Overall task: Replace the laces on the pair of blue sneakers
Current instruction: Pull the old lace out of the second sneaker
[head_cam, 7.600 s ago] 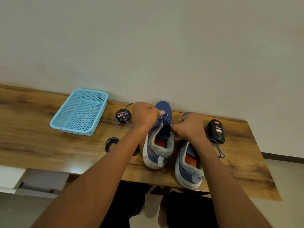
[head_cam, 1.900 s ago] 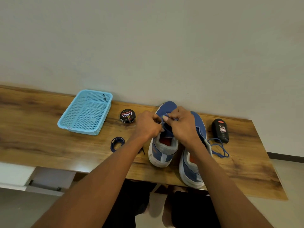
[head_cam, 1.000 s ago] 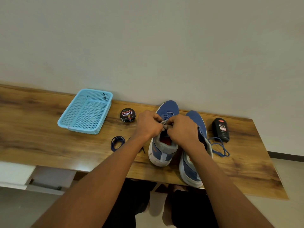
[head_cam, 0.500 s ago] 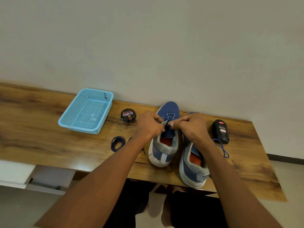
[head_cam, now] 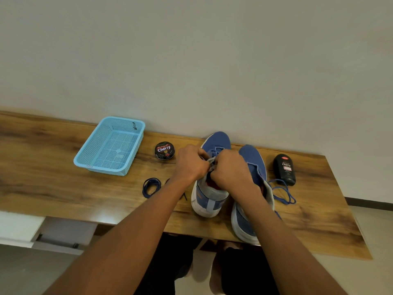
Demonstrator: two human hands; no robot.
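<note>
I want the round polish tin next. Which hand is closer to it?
Left. The left hand is at the sneaker laces, right beside the round tin. The right hand is farther away, beyond the left hand.

left hand [head_cam: 191, 165] and right hand [head_cam: 230, 170] pinch the lace [head_cam: 214, 153] over the left sneaker [head_cam: 209, 188].

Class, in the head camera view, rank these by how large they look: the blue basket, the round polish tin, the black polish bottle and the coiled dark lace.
1. blue basket, clearly largest.
2. black polish bottle.
3. round polish tin and coiled dark lace: these look about alike, so no ranking between them.
</note>
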